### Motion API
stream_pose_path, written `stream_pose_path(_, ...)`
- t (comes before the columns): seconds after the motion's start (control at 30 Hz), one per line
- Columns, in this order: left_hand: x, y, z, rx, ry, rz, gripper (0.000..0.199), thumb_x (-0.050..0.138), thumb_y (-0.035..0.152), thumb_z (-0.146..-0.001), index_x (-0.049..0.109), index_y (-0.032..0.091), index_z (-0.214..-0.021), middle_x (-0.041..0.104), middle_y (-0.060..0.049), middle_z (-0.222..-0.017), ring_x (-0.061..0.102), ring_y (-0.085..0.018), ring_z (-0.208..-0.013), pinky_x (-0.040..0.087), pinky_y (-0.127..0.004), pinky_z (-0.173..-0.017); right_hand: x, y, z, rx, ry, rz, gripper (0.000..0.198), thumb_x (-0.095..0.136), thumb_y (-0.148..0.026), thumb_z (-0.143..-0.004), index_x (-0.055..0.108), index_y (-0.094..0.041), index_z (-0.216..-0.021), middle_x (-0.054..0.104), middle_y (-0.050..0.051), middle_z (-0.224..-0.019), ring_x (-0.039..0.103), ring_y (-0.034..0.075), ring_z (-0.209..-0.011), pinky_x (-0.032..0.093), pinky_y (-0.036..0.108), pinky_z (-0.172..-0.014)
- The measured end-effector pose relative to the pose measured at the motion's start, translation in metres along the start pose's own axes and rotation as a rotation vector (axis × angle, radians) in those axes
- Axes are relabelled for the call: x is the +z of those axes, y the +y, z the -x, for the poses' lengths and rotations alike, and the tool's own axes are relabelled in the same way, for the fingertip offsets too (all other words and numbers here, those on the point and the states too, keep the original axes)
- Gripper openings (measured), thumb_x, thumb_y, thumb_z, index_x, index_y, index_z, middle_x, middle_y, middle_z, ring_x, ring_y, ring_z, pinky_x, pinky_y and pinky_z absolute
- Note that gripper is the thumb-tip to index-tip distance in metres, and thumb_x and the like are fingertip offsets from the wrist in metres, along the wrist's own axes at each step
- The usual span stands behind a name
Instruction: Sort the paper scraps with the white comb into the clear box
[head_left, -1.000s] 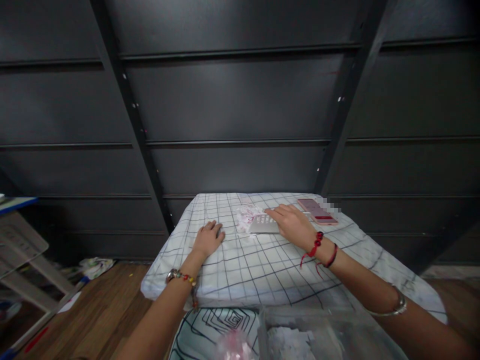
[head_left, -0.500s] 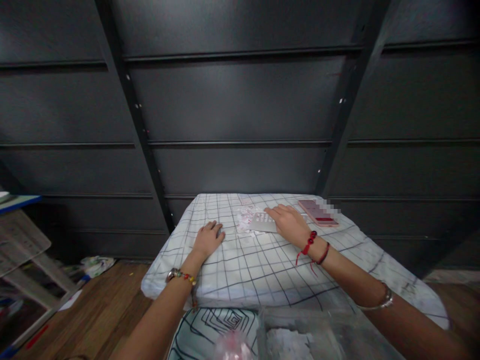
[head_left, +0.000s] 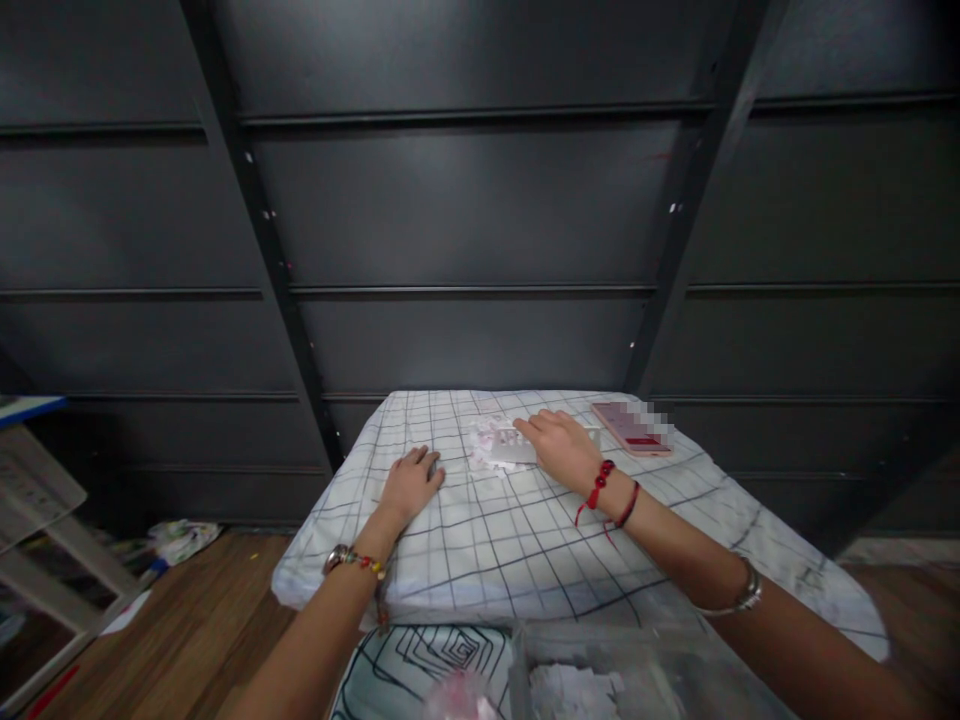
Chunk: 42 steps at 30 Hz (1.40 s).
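My right hand (head_left: pixel 564 452) is closed over a pale grey flat tray with rows of small round marks (head_left: pixel 513 449), near the far side of the checked cloth (head_left: pixel 499 545). The hand hides the middle of the tray, and its kind is unclear. Beside its left end lie small white and pinkish bits (head_left: pixel 484 434), too small to name. My left hand (head_left: pixel 409 487) rests palm down on the cloth at the left, fingers apart, holding nothing that shows. A phone in a pink case (head_left: pixel 628 432) lies beyond my right hand.
A clear plastic box (head_left: pixel 523 650) with white paper scraps (head_left: pixel 574 690) stands at the near edge. Next to it is a blurred pinkish, see-through thing (head_left: pixel 459 694). Dark panels (head_left: pixel 465 220) rise behind the cloth, and a table (head_left: pixel 34 408) stands at the left.
My right hand has shifted slightly left along with the tray, which now appears tilted rather than flat. My left hand stays on the cloth. The whole view has shifted a little.
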<state>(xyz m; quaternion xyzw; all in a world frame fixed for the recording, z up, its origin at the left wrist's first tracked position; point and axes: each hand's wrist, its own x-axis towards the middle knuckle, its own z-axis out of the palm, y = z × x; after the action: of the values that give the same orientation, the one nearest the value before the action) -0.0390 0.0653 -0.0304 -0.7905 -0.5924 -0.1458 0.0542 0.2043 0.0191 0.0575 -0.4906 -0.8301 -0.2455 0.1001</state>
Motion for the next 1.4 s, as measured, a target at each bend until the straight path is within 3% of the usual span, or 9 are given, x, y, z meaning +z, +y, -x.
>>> stream_pose_path(0.37,0.001,-0.001,0.0,0.006,0.011,0.004,0.035,0.041,0.032,-0.087,0.052,0.018,-0.117,0.048,-0.01,-0.127,0.042,-0.022,-0.118,0.032,-0.037,-0.097,-0.012,0.01,0.014,0.054,-0.003,0.047,0.032,0.04,-0.004,-0.077,0.057,-0.012,-0.103,0.062,0.01,-0.088,0.051,0.021,-0.085,0.031,0.031,-0.071)
stream_pose_path(0.67,0.003,-0.003,-0.001,0.014,0.02,-0.004,0.036,0.04,0.033,-0.087,0.053,0.017,-0.116,0.048,-0.01,-0.127,0.041,-0.022,-0.118,0.033,-0.036,-0.096,-0.003,0.009,0.014,-0.012,-0.042,0.011,0.033,0.039,-0.002,-0.077,0.057,-0.014,-0.102,0.062,0.007,-0.087,0.051,0.019,-0.085,0.032,0.03,-0.072)
stream_pose_path(0.97,0.005,-0.003,-0.002,0.014,0.011,0.009,0.036,0.04,0.033,-0.087,0.052,0.017,-0.117,0.048,-0.011,-0.127,0.04,-0.023,-0.119,0.032,-0.036,-0.097,-0.011,0.014,0.018,-0.019,0.047,0.039,0.035,0.039,-0.001,-0.076,0.057,-0.015,-0.102,0.062,0.007,-0.083,0.05,0.018,-0.079,0.03,0.03,-0.068)
stream_pose_path(1.17,0.002,-0.001,0.0,0.006,0.016,0.011,0.034,0.041,0.032,-0.087,0.053,0.017,-0.116,0.049,-0.01,-0.126,0.041,-0.022,-0.119,0.033,-0.036,-0.097,-0.008,0.013,0.022,-0.049,-0.011,0.022,0.032,0.039,0.0,-0.075,0.059,-0.015,-0.095,0.062,0.006,-0.081,0.05,0.018,-0.08,0.03,0.03,-0.069)
stream_pose_path(1.4,0.001,-0.001,0.0,0.016,0.012,0.013,0.035,0.04,0.032,-0.087,0.053,0.017,-0.116,0.048,-0.011,-0.127,0.041,-0.023,-0.118,0.033,-0.037,-0.096,-0.013,0.021,0.033,-0.02,0.033,0.033,0.036,0.04,-0.001,-0.074,0.057,-0.013,-0.103,0.062,0.007,-0.084,0.05,0.02,-0.082,0.031,0.031,-0.071)
